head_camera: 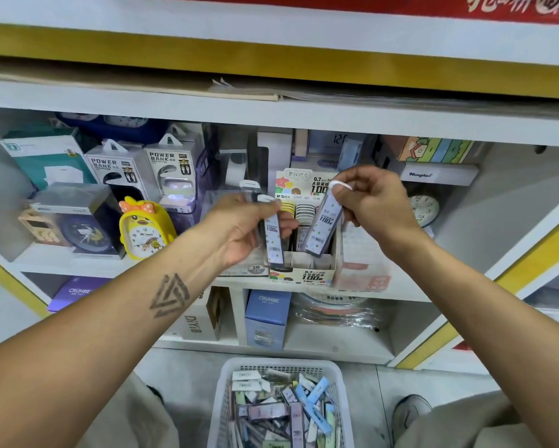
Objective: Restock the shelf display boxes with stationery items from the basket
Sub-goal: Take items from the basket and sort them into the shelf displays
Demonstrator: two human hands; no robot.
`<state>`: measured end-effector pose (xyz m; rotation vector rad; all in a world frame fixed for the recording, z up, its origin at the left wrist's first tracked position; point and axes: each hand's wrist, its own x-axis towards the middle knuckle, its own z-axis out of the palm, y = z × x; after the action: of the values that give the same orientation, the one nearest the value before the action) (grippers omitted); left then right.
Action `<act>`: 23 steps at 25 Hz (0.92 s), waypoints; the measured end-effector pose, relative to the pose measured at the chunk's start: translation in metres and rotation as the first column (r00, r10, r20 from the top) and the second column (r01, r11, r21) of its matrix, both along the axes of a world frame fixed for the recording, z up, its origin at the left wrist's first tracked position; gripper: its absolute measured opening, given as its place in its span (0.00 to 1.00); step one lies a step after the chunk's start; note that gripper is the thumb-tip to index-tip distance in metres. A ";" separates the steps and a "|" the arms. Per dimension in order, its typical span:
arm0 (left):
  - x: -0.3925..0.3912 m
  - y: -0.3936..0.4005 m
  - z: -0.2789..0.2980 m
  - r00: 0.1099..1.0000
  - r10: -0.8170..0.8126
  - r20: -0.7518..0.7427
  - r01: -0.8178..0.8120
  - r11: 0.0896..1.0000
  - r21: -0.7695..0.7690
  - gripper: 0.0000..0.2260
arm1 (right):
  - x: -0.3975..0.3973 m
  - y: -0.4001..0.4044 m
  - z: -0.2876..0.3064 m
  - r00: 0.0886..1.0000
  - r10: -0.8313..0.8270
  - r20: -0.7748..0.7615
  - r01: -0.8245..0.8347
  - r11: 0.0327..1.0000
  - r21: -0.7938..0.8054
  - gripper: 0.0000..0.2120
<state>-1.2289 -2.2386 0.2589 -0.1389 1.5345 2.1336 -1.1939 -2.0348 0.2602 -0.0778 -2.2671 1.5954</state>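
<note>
Clock: yellow, orange polka-dot bow. Basket: white mesh. Lead cases: lavender, green dots. Shelf: white, yellow trim.

White shelf, display box, duck clock, floor basket

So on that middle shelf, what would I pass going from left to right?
Teal box → power bank boxes → yellow duck clock → left hand holding lead cases → right hand holding a lead case over the display box → round clock.
</note>
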 end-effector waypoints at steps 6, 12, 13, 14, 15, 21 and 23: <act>-0.013 -0.023 0.014 0.999 0.036 0.039 -0.036 0.999 -0.012 0.14 | 0.001 -0.009 -0.013 0.988 0.070 -0.139 0.027 0.802 0.596 0.04; -0.010 -0.026 0.006 1.000 -0.004 -0.011 0.004 1.000 0.010 0.13 | -0.002 -0.013 -0.022 0.981 0.159 -0.109 -0.039 0.720 0.693 0.04; -0.011 -0.026 0.005 1.000 -0.001 -0.030 0.001 1.000 0.009 0.14 | -0.002 -0.013 -0.023 0.980 0.175 -0.098 -0.055 0.707 0.705 0.04; -0.010 -0.025 0.004 0.999 -0.001 -0.044 0.001 1.000 0.009 0.15 | -0.003 -0.013 -0.025 0.979 0.182 -0.095 -0.057 0.685 0.726 0.06; -0.009 -0.025 0.004 0.999 -0.001 -0.049 0.001 1.000 0.011 0.16 | -0.003 -0.014 -0.026 0.980 0.183 -0.082 -0.058 0.649 0.758 0.08; 0.000 -0.012 -0.002 0.996 -0.036 -0.083 0.036 0.999 -0.002 0.18 | -0.001 -0.026 -0.019 0.997 0.076 -0.027 -0.052 0.861 0.505 0.12; 0.002 -0.009 -0.004 0.992 -0.089 -0.090 0.089 0.996 -0.005 0.17 | -0.001 -0.032 -0.011 0.988 0.110 0.110 -0.125 0.982 0.139 0.10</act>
<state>-1.2272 -2.2476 0.2553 0.0257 1.5626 2.0951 -1.1946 -2.0669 0.2491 0.0135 -2.5022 1.5086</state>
